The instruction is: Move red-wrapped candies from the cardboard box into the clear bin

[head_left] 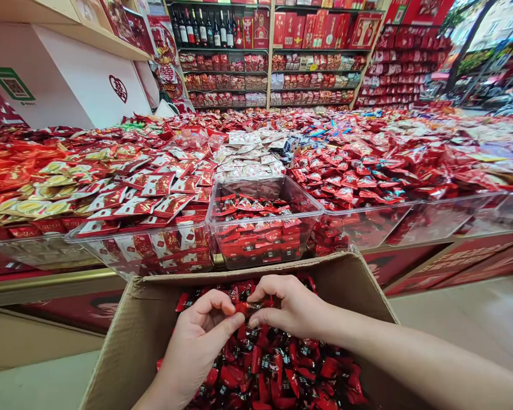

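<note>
Over an open cardboard box (pixel 370 287), both my hands meet at one red-and-black wrapped candy (pixel 248 307). My left hand (pixel 199 333) pinches its left end between thumb and index finger. At the other end, the thumb and fingers of my right hand (pixel 288 307) close on the wrapper, partly hiding it. Many more small red-and-black wrapped candies (pixel 277 370) fill the box beneath. Just beyond the box's far edge stands a clear plastic bin (pixel 265 219), partly filled with similar candies lying in rows.
Bins of red packets (pixel 154 193), white packets (pixel 248 154) and red candies (pixel 350 176) cover the display counter. Behind it rise shelves with wine bottles (pixel 203 28) and red gift boxes (pixel 312 31). A white box-like unit (pixel 89 80) stands at left. Tiled floor (pixel 465 319) shows at right.
</note>
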{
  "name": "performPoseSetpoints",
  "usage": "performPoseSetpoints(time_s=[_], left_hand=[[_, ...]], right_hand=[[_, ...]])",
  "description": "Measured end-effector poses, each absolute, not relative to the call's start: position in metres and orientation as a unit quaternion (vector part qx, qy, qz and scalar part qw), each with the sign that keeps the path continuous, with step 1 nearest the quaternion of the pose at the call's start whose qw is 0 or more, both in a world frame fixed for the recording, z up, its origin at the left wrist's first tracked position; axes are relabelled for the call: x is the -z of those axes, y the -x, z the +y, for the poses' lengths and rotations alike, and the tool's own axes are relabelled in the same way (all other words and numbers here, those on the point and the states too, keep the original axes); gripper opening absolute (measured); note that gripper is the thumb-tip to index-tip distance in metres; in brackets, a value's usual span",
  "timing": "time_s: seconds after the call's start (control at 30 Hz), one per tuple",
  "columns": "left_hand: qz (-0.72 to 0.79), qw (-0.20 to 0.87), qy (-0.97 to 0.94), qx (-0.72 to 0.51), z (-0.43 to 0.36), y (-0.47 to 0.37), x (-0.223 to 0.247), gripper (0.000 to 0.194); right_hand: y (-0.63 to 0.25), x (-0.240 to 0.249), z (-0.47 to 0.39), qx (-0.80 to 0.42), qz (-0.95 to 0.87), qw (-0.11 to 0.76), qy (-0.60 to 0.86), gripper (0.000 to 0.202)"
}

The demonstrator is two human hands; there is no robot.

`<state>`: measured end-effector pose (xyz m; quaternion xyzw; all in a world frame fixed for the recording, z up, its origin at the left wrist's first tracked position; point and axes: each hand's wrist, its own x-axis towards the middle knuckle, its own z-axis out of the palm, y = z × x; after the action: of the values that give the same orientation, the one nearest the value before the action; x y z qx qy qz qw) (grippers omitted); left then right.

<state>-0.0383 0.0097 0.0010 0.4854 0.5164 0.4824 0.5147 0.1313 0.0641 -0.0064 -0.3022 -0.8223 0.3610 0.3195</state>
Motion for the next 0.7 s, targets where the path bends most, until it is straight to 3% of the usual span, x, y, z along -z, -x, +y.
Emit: performPoseSetpoints(time_s=[0.1,0.17,0.23,0.37,0.57,0.7], left_hand=[[0.488,0.483,-0.536,-0.491,0.007,0.042,-0.002,0.019],[0.478,0.511,-0.512,-0.497,0.006,0.043,-0.003,0.012],[0.486,0.551,-0.437,-0.519,0.006,0.042,-0.006,0.009],[0.499,0.625,-0.372,-0.472,0.006,0.035,-0.010,0.037],[0.505,0.605,-0.384,-0.481,0.010,0.028,-0.006,0.039],[0.490,0.597,-0.403,-0.491,0.012,0.031,0.004,0.039]], right_hand=[[-0.131,0.008,0.066,-0.270,-0.857,0.356,0.258,0.017],[-0.132,0.007,0.065,-0.208,-0.882,0.368,0.210,0.010],[-0.134,0.005,0.063,-0.153,-0.899,0.371,0.178,0.017],[-0.136,0.002,0.061,-0.124,-0.905,0.371,0.167,0.024],[-0.134,0.003,0.059,-0.243,-0.870,0.370,0.219,0.032],[-0.128,0.009,0.056,-0.454,-0.743,0.387,0.302,0.024]])
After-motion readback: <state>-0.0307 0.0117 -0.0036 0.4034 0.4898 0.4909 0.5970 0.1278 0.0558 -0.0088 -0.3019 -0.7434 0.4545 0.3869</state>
